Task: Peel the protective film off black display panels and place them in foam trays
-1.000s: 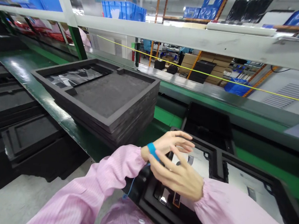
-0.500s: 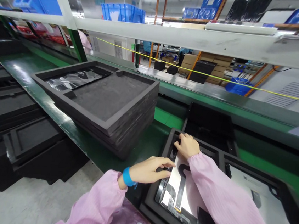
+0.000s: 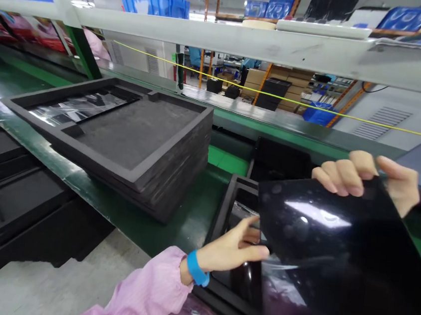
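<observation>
A glossy black panel (image 3: 335, 256) stands tilted up in front of me, its shiny face toward the camera. My right hand (image 3: 362, 176) grips its top edge, fingers curled over it. My left hand (image 3: 233, 250), with a blue wrist strap, pinches the panel's left edge low down. Below the panel lies a black foam tray (image 3: 228, 199) on the green conveyor; most of the tray's inside is hidden by the panel.
A tall stack of black foam trays (image 3: 139, 150) sits on the green belt (image 3: 185, 220) to the left. More foam trays (image 3: 21, 203) lie lower left. A white shelf beam (image 3: 245, 41) runs overhead with blue bins (image 3: 155, 1). A yellow cord (image 3: 277, 97) stretches behind.
The panel lay flat in the tray with its back up; now both hands have lifted it and turned it up on edge, glossy face toward me. My right hand moved up to its top edge.
</observation>
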### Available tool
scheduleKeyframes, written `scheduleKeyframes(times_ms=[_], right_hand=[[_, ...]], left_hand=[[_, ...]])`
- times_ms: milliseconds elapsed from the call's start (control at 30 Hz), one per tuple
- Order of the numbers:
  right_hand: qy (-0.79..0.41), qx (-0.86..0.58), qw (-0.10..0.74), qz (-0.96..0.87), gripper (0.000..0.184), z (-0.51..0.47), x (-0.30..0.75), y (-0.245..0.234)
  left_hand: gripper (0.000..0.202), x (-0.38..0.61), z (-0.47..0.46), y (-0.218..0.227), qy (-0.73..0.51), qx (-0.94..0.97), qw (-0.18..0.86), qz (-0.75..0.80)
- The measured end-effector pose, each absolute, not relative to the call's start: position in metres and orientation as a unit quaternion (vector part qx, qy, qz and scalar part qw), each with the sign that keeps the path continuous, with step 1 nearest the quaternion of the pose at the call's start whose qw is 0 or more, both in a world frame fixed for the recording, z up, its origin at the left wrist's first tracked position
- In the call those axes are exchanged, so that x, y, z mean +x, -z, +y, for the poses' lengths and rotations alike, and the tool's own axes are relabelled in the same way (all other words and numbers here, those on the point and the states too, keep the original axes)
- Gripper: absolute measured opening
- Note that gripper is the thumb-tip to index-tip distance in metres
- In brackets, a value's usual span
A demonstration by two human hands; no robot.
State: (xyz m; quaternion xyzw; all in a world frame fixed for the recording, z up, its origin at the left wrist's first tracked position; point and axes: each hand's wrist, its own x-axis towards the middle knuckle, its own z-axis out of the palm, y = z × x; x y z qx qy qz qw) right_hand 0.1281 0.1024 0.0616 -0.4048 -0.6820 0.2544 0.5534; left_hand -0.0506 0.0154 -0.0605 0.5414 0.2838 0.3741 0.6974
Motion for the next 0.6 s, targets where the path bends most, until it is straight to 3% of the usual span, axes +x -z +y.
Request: scheduleKeyframes(times_ms=[100, 167, 233, 333, 400, 467, 533, 600], right_hand=[[-0.373, -0.266, 0.642, -0.615, 0.036, 0.085, 0.132, -0.061], [-0.340, -0.322, 0.640, -0.609, 0.030, 0.078, 0.137, -0.050], [-0.251, -0.443, 0.595, -0.621, 0.023, 0.073, 0.145, -0.036], [-0.058, -0.576, 0.462, -0.672, 0.034, 0.066, 0.157, -0.015], [0.150, -0.575, 0.401, -0.697, 0.038, 0.061, 0.160, -0.005], [0.298, -0.519, 0.390, -0.700, 0.028, 0.053, 0.156, 0.002], [0.292, -0.479, 0.407, -0.721, 0.017, 0.045, 0.149, 0.005], [0.140, -0.452, 0.437, -0.765, 0.010, 0.038, 0.143, 0.004]], left_hand=[[0.071, -0.045, 0.005, 0.040, -0.409, 0.437, 0.778, 0.189], [0.066, -0.051, -0.001, 0.028, -0.462, 0.382, 0.776, 0.196], [0.063, -0.059, -0.006, 0.020, -0.510, 0.402, 0.720, 0.245], [0.067, -0.066, -0.010, 0.016, -0.538, 0.452, 0.646, 0.299], [0.070, -0.065, -0.011, 0.015, -0.537, 0.459, 0.635, 0.312], [0.073, -0.062, -0.010, 0.015, -0.544, 0.452, 0.628, 0.324], [0.073, -0.061, -0.007, 0.014, -0.552, 0.436, 0.623, 0.343], [0.073, -0.062, -0.004, 0.013, -0.557, 0.413, 0.627, 0.354]])
